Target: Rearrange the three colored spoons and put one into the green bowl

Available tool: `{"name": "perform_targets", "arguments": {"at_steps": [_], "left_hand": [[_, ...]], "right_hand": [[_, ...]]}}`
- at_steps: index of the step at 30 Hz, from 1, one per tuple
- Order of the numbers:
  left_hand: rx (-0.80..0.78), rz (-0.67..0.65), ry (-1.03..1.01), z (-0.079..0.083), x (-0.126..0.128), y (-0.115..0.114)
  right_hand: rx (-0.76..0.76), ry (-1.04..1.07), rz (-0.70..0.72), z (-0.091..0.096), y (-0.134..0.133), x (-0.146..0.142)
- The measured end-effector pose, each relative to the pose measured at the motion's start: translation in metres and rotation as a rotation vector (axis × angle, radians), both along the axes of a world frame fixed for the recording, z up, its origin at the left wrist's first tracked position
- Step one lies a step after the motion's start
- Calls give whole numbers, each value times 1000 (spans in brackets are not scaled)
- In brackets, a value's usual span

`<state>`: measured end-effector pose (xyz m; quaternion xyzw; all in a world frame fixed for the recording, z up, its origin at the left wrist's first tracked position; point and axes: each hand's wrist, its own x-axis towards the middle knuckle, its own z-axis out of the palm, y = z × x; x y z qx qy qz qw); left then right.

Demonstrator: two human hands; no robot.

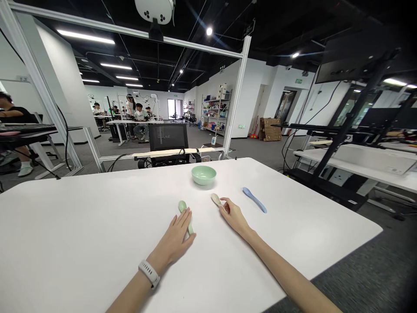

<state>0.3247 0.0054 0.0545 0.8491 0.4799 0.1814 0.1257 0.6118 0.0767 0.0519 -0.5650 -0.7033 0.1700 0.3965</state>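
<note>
Pale green, the plastic spoon (183, 207) lies flat on the white tabletop (81, 226), with its bowl showing at about 12 o'clock beyond the fingertips of the left hand (172, 243) and its handle running toward 5 o'clock beneath them. That hand rests palm down, its fingers (181, 221) slightly spread and lying across the handle rather than closing around it. A white watch strap (149, 274) circles the left wrist. Just to the right, the right hand (236, 219) reaches toward 11 o'clock, its fingers (224, 206) gathered together at the neck of a cream spoon (215, 199). They appear closed on the handle, though how firmly they pinch it cannot be told. The cream spoon's bowl sticks out at about 10 o'clock from those fingers. A blue spoon (254, 200) lies apart at about 2 o'clock from the right hand, angled across the tabletop and touching neither hand. A pale green bowl (203, 174) sits near the far edge, at about 12 o'clock from the gap between the hands. Beyond the tabletop stand a black mesh office chair (168, 139) and a metal frame (239, 95). A seated person (13, 115) appears at the left edge, and other people (140, 119) work at a distant desk.
</note>
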Motion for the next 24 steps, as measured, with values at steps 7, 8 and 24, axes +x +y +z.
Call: {"name": "perform_targets", "arguments": {"at_steps": [7, 8, 24], "left_hand": [[-54, 6, 12, 6, 5, 1], [-47, 5, 11, 6, 5, 1], [-72, 18, 31, 10, 6, -1]], "right_hand": [[-24, -14, 10, 0, 0, 0], [-25, -12, 9, 0, 0, 0], [-17, -17, 21, 1, 0, -2]]}}
